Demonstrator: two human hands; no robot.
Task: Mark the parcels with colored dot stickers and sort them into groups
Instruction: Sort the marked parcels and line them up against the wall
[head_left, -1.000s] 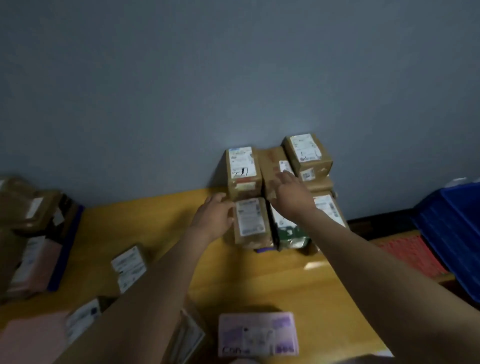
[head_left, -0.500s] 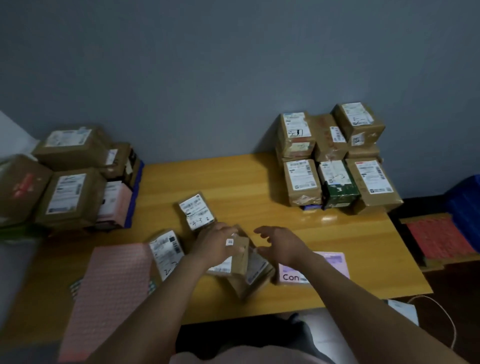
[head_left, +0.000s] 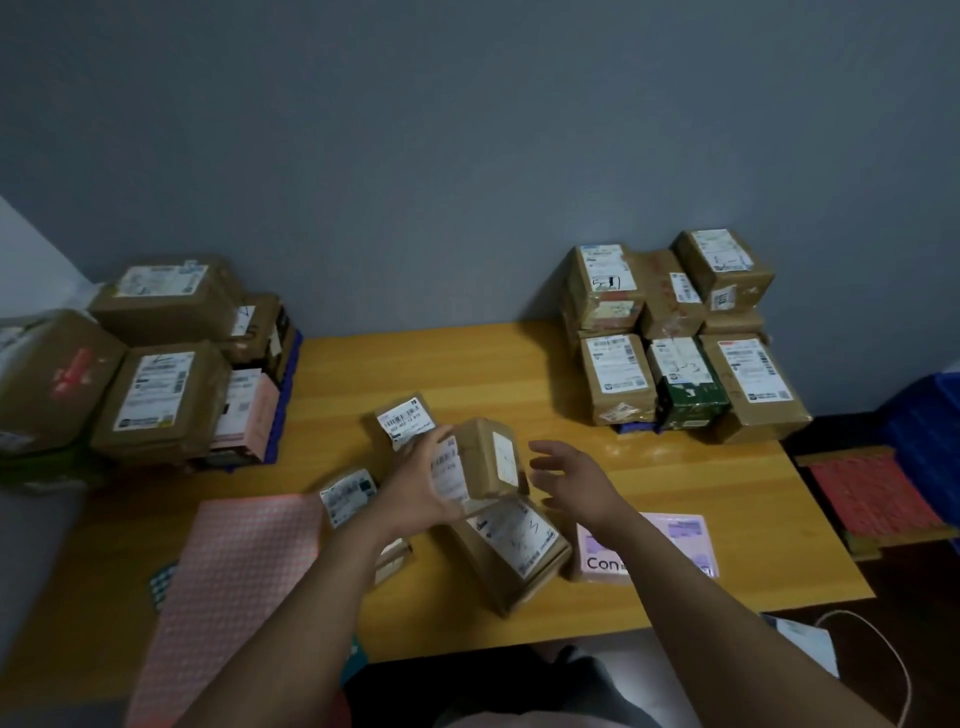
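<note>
Left hand (head_left: 415, 488) grips small brown parcel (head_left: 480, 457), lifted over mid-table (head_left: 701, 483). Right hand (head_left: 571, 483) spread, empty, just beside it. Suggest bracing the far side and keeping the label up for the dot.

A yellow wooden table (head_left: 753, 525) stands against a plain grey-blue wall (head_left: 467, 156) — dim light, floor (head_left: 914, 603) seemingly dark.

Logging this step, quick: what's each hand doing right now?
Left hand: holding a small brown parcel.
Right hand: open, fingers spread, holding nothing.
</note>
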